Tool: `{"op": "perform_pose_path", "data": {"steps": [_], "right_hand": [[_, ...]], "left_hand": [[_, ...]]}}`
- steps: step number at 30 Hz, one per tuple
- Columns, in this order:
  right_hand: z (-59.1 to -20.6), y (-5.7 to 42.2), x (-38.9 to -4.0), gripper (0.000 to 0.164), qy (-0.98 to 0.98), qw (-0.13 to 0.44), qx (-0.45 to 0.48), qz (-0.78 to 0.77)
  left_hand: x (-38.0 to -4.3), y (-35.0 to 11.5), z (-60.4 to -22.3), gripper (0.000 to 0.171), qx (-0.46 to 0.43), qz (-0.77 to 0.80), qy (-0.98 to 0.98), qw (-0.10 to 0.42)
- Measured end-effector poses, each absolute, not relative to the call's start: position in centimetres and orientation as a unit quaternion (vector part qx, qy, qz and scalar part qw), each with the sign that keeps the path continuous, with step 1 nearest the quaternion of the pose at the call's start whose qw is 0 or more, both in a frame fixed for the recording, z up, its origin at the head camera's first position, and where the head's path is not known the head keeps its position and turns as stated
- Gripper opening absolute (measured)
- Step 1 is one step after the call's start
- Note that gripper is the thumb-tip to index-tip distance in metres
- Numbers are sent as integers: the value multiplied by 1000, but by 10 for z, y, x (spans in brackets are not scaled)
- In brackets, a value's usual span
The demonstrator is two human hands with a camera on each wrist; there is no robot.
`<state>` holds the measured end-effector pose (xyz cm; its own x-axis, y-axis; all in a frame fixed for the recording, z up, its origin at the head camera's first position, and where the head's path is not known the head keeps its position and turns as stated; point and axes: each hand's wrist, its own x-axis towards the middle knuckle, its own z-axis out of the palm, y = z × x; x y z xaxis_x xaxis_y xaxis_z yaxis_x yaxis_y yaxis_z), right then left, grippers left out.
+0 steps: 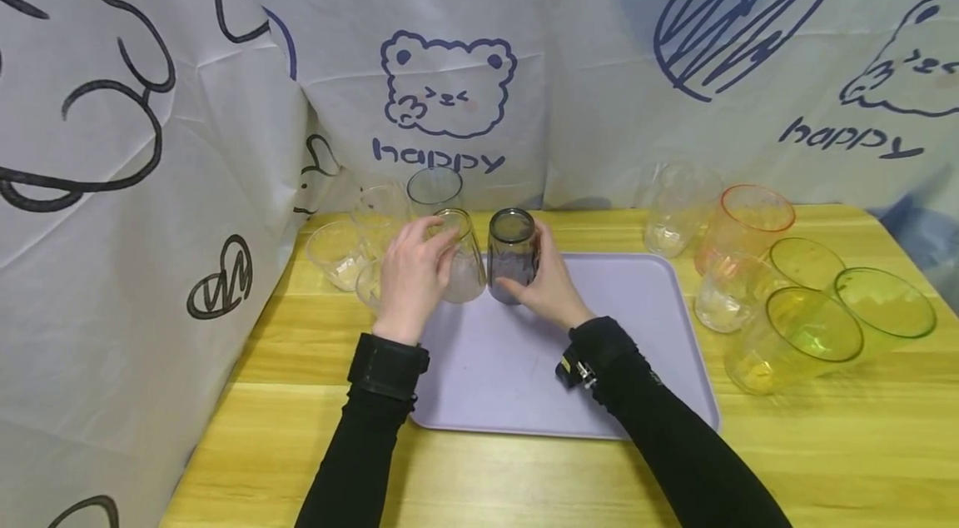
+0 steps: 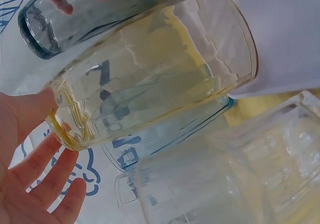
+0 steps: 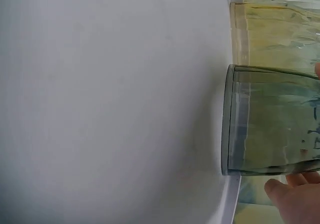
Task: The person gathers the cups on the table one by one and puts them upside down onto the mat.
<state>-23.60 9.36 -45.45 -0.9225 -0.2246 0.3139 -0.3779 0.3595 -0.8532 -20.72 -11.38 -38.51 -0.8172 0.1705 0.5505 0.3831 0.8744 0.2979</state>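
Note:
My left hand (image 1: pixel 412 276) pinches the base of a faintly amber drinking glass (image 2: pixel 145 78) between thumb and fingers. That glass is upside down, its mouth at the back left of the lilac tray (image 1: pixel 517 382). Close on its right is a smoky grey drinking glass (image 1: pixel 513 263), also mouth down. My right hand (image 1: pixel 553 288) grips this grey glass from its right side, with the thumb in front. In the right wrist view the grey glass (image 3: pixel 275 121) has its rim at the tray's edge; only some fingertips show there.
Left of the tray stand several clear glasses and bowls (image 1: pixel 330 255), with a bluish glass (image 1: pixel 434 188) behind. Along the right are a clear tall glass (image 1: pixel 672 216), a red-rimmed glass (image 1: pixel 749 220), and yellow-green glasses (image 1: pixel 787 345). A patterned cloth (image 1: pixel 584 95) hangs behind the wooden table (image 1: pixel 524 482).

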Motion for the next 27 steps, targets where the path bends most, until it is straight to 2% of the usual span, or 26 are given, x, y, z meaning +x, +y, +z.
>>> {"op": "perform_pose_path", "data": {"steps": [4, 7, 13, 17, 22, 27], "right_hand": [[-452, 97, -229, 98, -819, 76, 161, 545], [-446, 100, -221, 95, -810, 94, 136, 563], [-433, 110, -201, 65, -761, 168, 74, 622], [-427, 120, -188, 47, -708, 196, 50, 677], [-421, 135, -174, 42, -682, 212, 31, 699], [-417, 151, -157, 43, -695, 210, 24, 687]], "left_hand": [[-203, -111, -385, 27, -144, -213, -928, 269], [-198, -106, -384, 28, -150, -232, -916, 290], [-186, -84, -387, 31, -191, -256, -884, 342], [-176, -67, -390, 33, -222, -264, -868, 357], [-168, -47, -394, 33, -251, -274, -852, 369], [-162, -31, -398, 34, -265, -285, -851, 353]]}}
